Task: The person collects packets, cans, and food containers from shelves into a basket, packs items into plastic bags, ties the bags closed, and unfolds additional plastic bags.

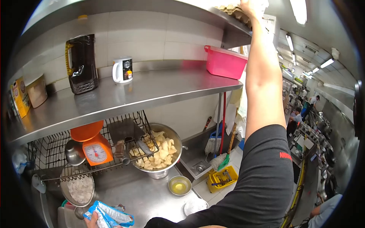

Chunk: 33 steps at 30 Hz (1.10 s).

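Low at the left, my left hand (91,221) is closed on a blue-and-white packet (108,216), held over the steel counter (125,192). Only a few of its fingers show at the frame's bottom edge. My right arm stretches up to the top shelf (186,13), where my right hand (249,7) is beside a cardboard egg tray (235,13). Glare and the frame's edge hide the fingers of that hand, so whether it grips the tray I cannot tell.
A steel shelf (159,81) carries a mug (122,70), a dark jug (82,64) and a pink bin (227,62). Below are an orange scale (97,150) on a wire rack, a pot of pale chunks (161,152), and a small bowl (179,186). Other people work far right.
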### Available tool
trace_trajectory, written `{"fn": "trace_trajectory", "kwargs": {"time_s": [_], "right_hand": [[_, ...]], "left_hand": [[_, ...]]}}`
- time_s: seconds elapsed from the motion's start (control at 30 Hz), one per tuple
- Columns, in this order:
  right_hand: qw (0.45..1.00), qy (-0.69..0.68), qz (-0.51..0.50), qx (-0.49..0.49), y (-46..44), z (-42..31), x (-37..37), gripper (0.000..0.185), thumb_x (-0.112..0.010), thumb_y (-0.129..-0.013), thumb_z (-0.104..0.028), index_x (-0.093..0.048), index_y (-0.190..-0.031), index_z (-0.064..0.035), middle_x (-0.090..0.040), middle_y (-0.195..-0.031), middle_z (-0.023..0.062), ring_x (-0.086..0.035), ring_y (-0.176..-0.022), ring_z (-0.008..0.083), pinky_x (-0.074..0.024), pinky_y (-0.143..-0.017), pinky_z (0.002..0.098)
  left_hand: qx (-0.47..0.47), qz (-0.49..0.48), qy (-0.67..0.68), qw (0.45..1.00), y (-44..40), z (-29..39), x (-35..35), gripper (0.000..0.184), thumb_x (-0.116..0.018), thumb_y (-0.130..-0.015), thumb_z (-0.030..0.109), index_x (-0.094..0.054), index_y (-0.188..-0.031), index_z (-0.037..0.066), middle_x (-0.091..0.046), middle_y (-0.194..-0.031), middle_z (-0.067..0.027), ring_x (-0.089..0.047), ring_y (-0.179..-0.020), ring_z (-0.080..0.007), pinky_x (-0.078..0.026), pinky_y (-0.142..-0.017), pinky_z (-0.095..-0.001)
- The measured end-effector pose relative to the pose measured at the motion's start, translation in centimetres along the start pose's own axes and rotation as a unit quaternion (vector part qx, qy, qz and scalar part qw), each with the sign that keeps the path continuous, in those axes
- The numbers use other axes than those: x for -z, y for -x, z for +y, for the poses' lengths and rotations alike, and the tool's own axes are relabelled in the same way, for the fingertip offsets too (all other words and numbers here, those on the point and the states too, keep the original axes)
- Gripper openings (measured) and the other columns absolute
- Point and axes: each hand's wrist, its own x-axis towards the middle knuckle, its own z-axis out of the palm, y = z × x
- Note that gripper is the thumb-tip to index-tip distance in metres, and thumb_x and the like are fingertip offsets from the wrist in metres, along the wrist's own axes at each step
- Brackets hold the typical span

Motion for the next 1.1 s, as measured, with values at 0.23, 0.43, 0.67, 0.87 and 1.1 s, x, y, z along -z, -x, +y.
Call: {"fn": "trace_trajectory", "kwargs": {"time_s": [0.23,0.43,0.67,0.87,1.1], "right_hand": [[0.998,-0.027,0.062,0.02,-1.4,-2.3,1.9,0.048,-0.08,-0.083,-0.038,-0.063,-0.105,0.0006,-0.059,-0.11,0.0126,-0.058,-0.102,0.0197,-0.0502,-0.087,0.0365],[0.981,-0.073,0.147,0.099,0.4,-4.7,6.1,0.049,-0.081,-0.083,-0.039,-0.062,-0.105,0.0006,-0.058,-0.111,0.0127,-0.057,-0.104,0.0198,-0.0498,-0.087,0.0368],[0.95,-0.196,0.136,0.203,13.4,-5.0,17.0,0.053,-0.085,-0.081,-0.039,-0.057,-0.103,0.0006,-0.047,-0.113,0.011,-0.05,-0.108,0.0205,-0.0479,-0.089,0.0359],[0.87,-0.436,0.136,0.185,25.6,-3.6,30.5,0.019,-0.069,-0.09,-0.005,-0.057,-0.102,0.0014,-0.063,-0.107,0.0167,-0.065,-0.096,0.0239,-0.0563,-0.082,0.0365],[0.956,-0.037,-0.107,0.272,44.0,-11.9,54.8,0.043,-0.062,-0.089,-0.006,-0.052,-0.129,0.0061,-0.058,-0.126,0.0197,-0.063,-0.111,0.0415,-0.0564,-0.091,0.0488]], "left_hand": [[-0.048,-0.026,0.043,0.998,-1.2,-3.3,2.3,0.034,-0.073,-0.091,0.018,-0.064,-0.117,-0.002,-0.067,-0.109,-0.0097,-0.063,-0.097,-0.0218,-0.051,-0.086,-0.0374],[-0.082,-0.074,0.179,0.978,-1.6,-5.6,3.5,0.029,-0.072,-0.088,0.018,-0.063,-0.11,0.002,-0.069,-0.093,-0.0082,-0.067,-0.078,-0.0204,-0.055,-0.072,-0.0356],[-0.073,-0.096,0.205,0.971,-2.1,-6.5,6.5,0.019,-0.072,-0.089,0.016,-0.063,-0.103,0.005,-0.069,-0.089,-0.0051,-0.066,-0.073,-0.0173,-0.055,-0.069,-0.0324],[-0.089,-0.104,0.178,0.974,-3.6,-6.5,13.6,0.026,-0.074,-0.086,0.013,-0.066,-0.108,0.003,-0.07,-0.096,-0.0052,-0.066,-0.082,-0.0162,-0.054,-0.076,-0.0313],[-0.009,-0.06,0.11,0.992,-7.8,-6.2,28.8,0.025,-0.076,-0.085,0.014,-0.068,-0.104,0.001,-0.07,-0.092,-0.0036,-0.066,-0.08,-0.0131,-0.053,-0.074,-0.0292]]}}
